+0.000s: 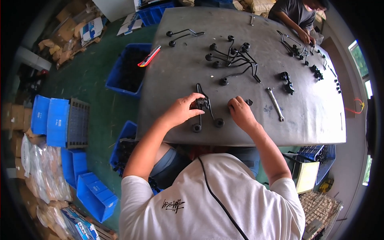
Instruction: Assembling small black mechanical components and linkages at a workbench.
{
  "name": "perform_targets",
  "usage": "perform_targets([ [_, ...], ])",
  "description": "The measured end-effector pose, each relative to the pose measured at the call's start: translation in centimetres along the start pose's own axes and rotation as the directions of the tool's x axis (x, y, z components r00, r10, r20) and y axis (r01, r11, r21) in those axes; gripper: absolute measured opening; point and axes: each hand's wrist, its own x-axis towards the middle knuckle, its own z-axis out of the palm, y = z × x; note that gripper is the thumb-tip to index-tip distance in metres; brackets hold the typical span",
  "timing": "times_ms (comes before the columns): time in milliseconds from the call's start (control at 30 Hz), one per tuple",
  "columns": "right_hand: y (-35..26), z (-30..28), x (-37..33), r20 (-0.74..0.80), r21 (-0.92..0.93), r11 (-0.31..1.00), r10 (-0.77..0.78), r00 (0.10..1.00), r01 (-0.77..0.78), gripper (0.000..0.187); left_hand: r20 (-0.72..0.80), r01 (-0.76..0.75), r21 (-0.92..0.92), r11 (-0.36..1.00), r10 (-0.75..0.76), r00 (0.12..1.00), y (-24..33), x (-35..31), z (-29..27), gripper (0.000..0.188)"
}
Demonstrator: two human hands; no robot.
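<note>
My left hand (185, 109) has its thumb and fingers closed round a black clamp-like part (203, 103) on a bent black rod frame (210, 109). The frame lies on the grey table, its two round black ends toward me. To the right, my right hand (242, 113) rests on the tabletop with its fingers curled together; what they hold, if anything, is hidden. Just beside those fingers is a small black piece (249, 102). Further right lies a silver wrench (275, 105). A pile of similar bent rods with round black ends (236, 60) sits beyond my hands.
A red utility knife (149, 56) lies at the table's left edge, above a blue bin of dark parts (127, 68). Black clamp parts (287, 83) lie to the right. A co-worker (294, 18) handles rods at the far right corner. Blue crates (58, 120) stand on the floor.
</note>
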Motion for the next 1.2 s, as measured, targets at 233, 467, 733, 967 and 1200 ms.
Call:
perform_targets([
  [233,-1.3,1.5,0.5,-0.064,0.349,0.934,0.108,0.992,-0.079,0.024,0.008,0.018,-0.085,0.996,-0.018,1.0,-0.7,-0.1,0.1,0.049],
  [467,-1.3,1.5,0.0,-0.039,0.304,0.953,0.032,0.999,-0.019,0.022,0.027,0.024,-0.009,1.0,-0.024,0.999,-0.1,-0.2,-0.2,0.052],
  [733,-2.2,0.8,3.2,0.343,0.834,0.423,0.106,0.933,-0.354,0.03,-0.013,-0.021,-0.109,0.994,0.02,1.0,-0.8,0.0,0.2,0.052],
  [967,-3.7,1.5,4.1,0.245,0.603,0.753,0.14,0.96,-0.263,0.023,-0.019,-0.03,-0.034,0.999,0.029,0.999,-0.6,-0.2,0.1,0.054],
  [1200,-5.2,0.5,4.9,0.243,0.471,0.864,0.066,0.968,-0.177,0.029,0.007,-0.034,0.18,0.983,0.033,0.999,1.2,0.4,-0.2,0.053],
])
